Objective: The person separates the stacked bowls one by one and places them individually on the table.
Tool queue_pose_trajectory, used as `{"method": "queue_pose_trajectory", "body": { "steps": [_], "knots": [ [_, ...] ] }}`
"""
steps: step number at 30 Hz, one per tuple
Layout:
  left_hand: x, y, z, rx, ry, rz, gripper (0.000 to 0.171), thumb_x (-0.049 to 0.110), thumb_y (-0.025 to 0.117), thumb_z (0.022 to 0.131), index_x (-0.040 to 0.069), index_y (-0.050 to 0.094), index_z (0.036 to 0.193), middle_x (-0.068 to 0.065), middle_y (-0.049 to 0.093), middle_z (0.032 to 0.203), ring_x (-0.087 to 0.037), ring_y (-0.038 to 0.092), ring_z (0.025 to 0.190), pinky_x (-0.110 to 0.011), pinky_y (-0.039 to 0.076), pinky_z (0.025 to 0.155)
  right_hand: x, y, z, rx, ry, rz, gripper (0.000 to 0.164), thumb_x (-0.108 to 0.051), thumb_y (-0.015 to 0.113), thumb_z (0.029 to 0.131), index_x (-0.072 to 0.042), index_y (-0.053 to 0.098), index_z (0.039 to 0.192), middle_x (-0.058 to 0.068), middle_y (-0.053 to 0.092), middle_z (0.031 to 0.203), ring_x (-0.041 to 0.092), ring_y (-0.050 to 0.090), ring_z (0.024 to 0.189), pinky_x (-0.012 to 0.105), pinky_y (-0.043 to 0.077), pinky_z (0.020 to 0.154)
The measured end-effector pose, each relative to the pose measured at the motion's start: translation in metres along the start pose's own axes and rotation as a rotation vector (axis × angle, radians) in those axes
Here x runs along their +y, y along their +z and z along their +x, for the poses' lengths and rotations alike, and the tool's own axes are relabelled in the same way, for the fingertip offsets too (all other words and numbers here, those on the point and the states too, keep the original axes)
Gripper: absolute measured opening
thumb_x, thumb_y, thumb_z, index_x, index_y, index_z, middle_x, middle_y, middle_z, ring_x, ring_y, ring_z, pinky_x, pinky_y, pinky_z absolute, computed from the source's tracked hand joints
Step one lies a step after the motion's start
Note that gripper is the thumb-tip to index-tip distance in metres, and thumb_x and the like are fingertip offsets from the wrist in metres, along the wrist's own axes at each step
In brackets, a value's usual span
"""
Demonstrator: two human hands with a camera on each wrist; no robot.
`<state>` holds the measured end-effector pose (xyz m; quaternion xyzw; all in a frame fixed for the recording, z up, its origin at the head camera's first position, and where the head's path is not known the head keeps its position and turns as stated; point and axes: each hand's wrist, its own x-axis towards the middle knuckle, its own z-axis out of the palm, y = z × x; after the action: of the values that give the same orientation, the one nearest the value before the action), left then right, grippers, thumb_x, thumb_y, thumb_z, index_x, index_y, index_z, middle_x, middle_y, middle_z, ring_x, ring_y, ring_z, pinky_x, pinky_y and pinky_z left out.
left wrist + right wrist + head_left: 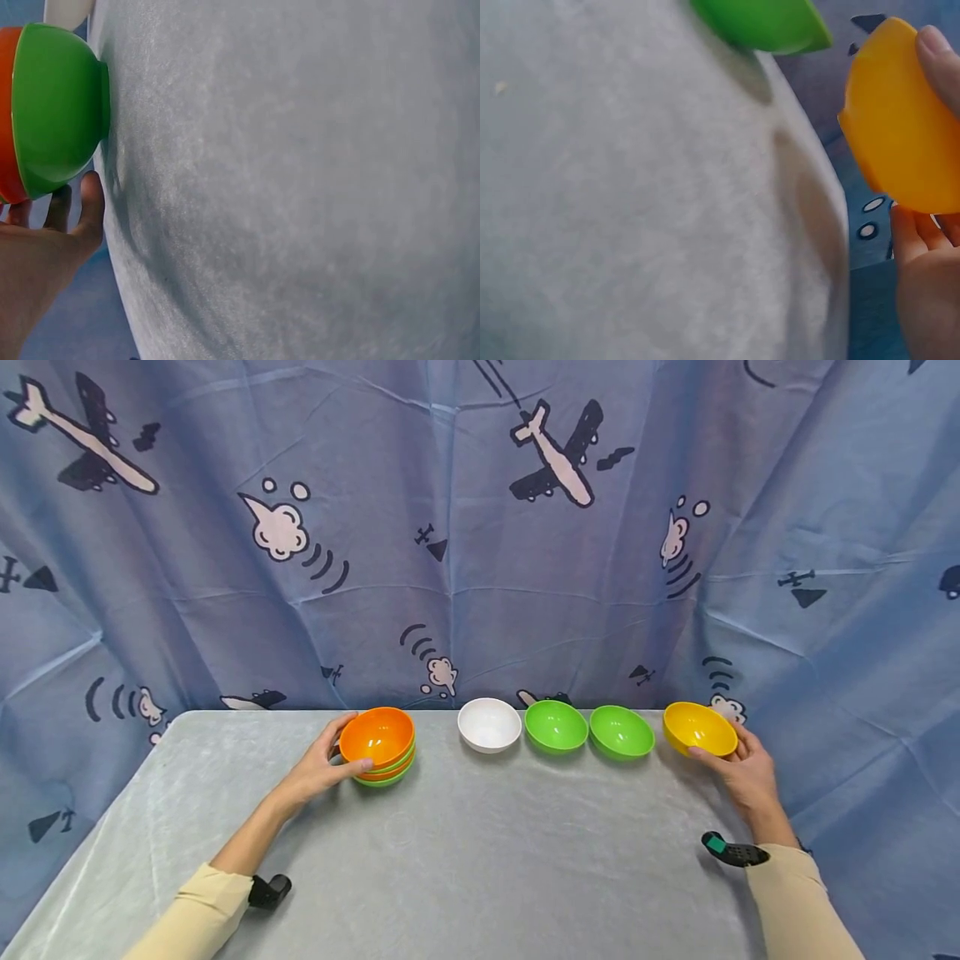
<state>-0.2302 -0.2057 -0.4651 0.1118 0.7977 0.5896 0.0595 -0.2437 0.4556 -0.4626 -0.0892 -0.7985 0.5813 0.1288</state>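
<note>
My left hand [318, 770] grips a stack of nested bowls at the left of the table, thumb at the near side and fingers round the left. An orange bowl [377, 737] tops the stack, with green and orange rims beneath it. In the left wrist view the lowest green bowl [56, 109] shows its side and foot. At the far right my right hand [750, 777] holds a yellow bowl [701, 729], thumb on the near side and fingers behind. The right wrist view shows the yellow bowl [904, 120] raised above the table, its shadow below.
Between the hands a white bowl [489, 725] and two green bowls, one in the middle [556, 727] and one further right [622, 732], stand in a row along the back edge of the grey-covered table [480, 860]. A patterned blue curtain [480, 527] hangs right behind.
</note>
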Motion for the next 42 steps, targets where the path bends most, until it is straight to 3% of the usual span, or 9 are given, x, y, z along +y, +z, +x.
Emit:
{"method": "queue_pose_trajectory", "body": {
  "steps": [4, 14, 21, 36, 42],
  "knots": [
    [-0.001, 0.0, 0.0, -0.003, 0.004, 0.006, 0.088, 0.028, 0.076, 0.094, 0.011, 0.022, 0.161, -0.017, 0.026, 0.161, -0.043, 0.023, 0.146, -0.067, 0.016, 0.114, 0.008, 0.002, 0.001, 0.028, 0.058, -0.081, 0.102, -0.03, 0.081, 0.088, -0.01, 0.015, 0.164, 0.013, 0.02, 0.166, 0.023, 0.026, 0.149, 0.016, 0.035, 0.104],
    [-0.003, 0.0, -0.001, -0.004, 0.013, 0.007, 0.088, 0.027, 0.075, 0.094, 0.01, 0.021, 0.161, -0.017, 0.026, 0.161, -0.043, 0.025, 0.145, -0.067, 0.017, 0.113, 0.014, 0.012, 0.005, 0.039, 0.124, -0.06, 0.108, -0.032, 0.084, 0.086, -0.01, 0.012, 0.163, 0.014, 0.016, 0.167, 0.028, 0.023, 0.15, 0.028, 0.031, 0.111],
    [-0.002, 0.001, -0.001, -0.005, 0.01, 0.003, 0.087, 0.026, 0.075, 0.094, 0.011, 0.021, 0.161, -0.017, 0.026, 0.161, -0.043, 0.024, 0.145, -0.067, 0.017, 0.113, 0.018, 0.014, 0.005, 0.032, 0.135, -0.064, 0.111, -0.037, 0.084, 0.084, -0.01, 0.011, 0.164, 0.013, 0.014, 0.167, 0.03, 0.021, 0.15, 0.031, 0.028, 0.113],
    [-0.002, 0.0, 0.0, -0.005, 0.019, 0.0, 0.087, 0.026, 0.075, 0.094, 0.01, 0.021, 0.161, -0.017, 0.026, 0.161, -0.042, 0.023, 0.146, -0.067, 0.016, 0.114, 0.019, 0.02, 0.003, 0.019, 0.132, -0.06, 0.114, -0.032, 0.084, 0.086, -0.007, 0.004, 0.163, 0.016, 0.008, 0.168, 0.031, 0.016, 0.151, 0.034, 0.023, 0.115],
    [-0.001, -0.001, 0.001, -0.006, 0.012, 0.001, 0.087, 0.027, 0.075, 0.094, 0.012, 0.021, 0.161, -0.017, 0.026, 0.161, -0.043, 0.023, 0.146, -0.067, 0.016, 0.113, 0.018, 0.018, 0.006, -0.007, 0.12, -0.096, 0.115, -0.036, 0.083, 0.087, -0.006, 0.001, 0.163, 0.018, 0.005, 0.168, 0.036, 0.015, 0.15, 0.043, 0.019, 0.118]
  ]
}}
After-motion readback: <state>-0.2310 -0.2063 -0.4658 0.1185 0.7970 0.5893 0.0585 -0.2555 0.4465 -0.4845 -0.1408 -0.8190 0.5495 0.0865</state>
